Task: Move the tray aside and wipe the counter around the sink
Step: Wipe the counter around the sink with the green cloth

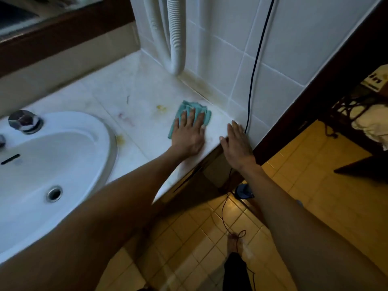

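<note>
Pressing a teal cloth (190, 116) flat onto the counter (134, 106) at frame centre, left hand (189, 135) with fingers spread open, gripping nothing. Resting right hand (237, 143) open-palmed on the counter's right corner, just beside the cord (255, 66). Sitting lower left, the sink (84, 131).

both arms reach forward, left grip (190, 133) flat with fingers spread, right grip (236, 142) flat, palm down.

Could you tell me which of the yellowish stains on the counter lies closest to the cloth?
The small yellow stain just left of the teal cloth under the left hand. The other yellowish stain sits against the sink rim, much farther away.
</note>
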{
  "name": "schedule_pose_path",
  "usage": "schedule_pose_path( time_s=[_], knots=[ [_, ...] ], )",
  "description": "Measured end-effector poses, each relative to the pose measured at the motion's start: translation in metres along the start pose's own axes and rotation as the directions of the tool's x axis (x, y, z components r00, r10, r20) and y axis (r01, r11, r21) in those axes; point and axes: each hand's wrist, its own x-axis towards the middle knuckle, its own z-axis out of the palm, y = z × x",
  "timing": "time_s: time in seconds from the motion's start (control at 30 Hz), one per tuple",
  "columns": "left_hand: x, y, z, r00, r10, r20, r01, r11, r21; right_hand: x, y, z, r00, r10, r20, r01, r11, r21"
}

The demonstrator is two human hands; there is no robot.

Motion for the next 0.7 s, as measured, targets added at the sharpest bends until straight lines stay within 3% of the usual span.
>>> schedule_pose_path(
  time_s=[0.1, 0.17, 0.23, 0.3, 0.37, 0.43, 0.53, 0.63, 0.7],
  knots=[
    [-0.033, -0.049, -0.005, 0.931, 0.357, 0.075, -0.363, 0.926, 0.106, 0.0, 0.0, 0.0, 1.0, 0.005, -0.011, -0.004, 1.0, 0.03],
    [-0.044, -0.082, -0.014, 0.876, 0.465, 0.129, -0.479, 0.869, 0.124, 0.0, 0.001, 0.001, 1.0, 0.005, -0.017, -0.004, 0.999, 0.053],
    [-0.029, -0.092, -0.021, 0.913, 0.399, 0.087, -0.408, 0.901, 0.149, 0.0, 0.002, 0.0, 1.0, 0.0, -0.017, 0.001, 0.997, 0.071],
    [0.0, -0.071, -0.022, 0.981, 0.193, 0.007, -0.193, 0.975, 0.114, 0.001, 0.004, -0.002, 1.0, -0.007, -0.014, 0.008, 0.996, 0.087],
    [0.03, -0.033, -0.014, 1.0, 0.002, -0.027, -0.002, 1.0, 0.009, 0.002, 0.006, -0.004, 1.0, -0.025, -0.018, 0.026, 0.996, 0.083],
    [0.046, 0.004, -0.004, 0.998, -0.053, -0.038, 0.051, 0.998, -0.047, 0.001, 0.008, -0.006, 0.999, -0.042, -0.034, 0.045, 0.995, 0.086],
    [0.032, 0.019, 0.005, 0.992, 0.127, -0.008, -0.127, 0.992, 0.023, -0.002, 0.012, -0.008, 0.997, -0.056, -0.05, 0.06, 0.996, 0.066],
    [-0.003, -0.015, 0.004, 0.921, 0.386, 0.056, -0.389, 0.918, 0.079, -0.009, 0.016, -0.014, 0.998, -0.057, -0.02, 0.057, 0.998, 0.01],
    [-0.006, -0.043, -0.007, 0.875, 0.473, 0.102, -0.483, 0.868, 0.118, -0.012, 0.019, -0.018, 0.998, -0.061, 0.003, 0.061, 0.998, -0.009]
  ],
)
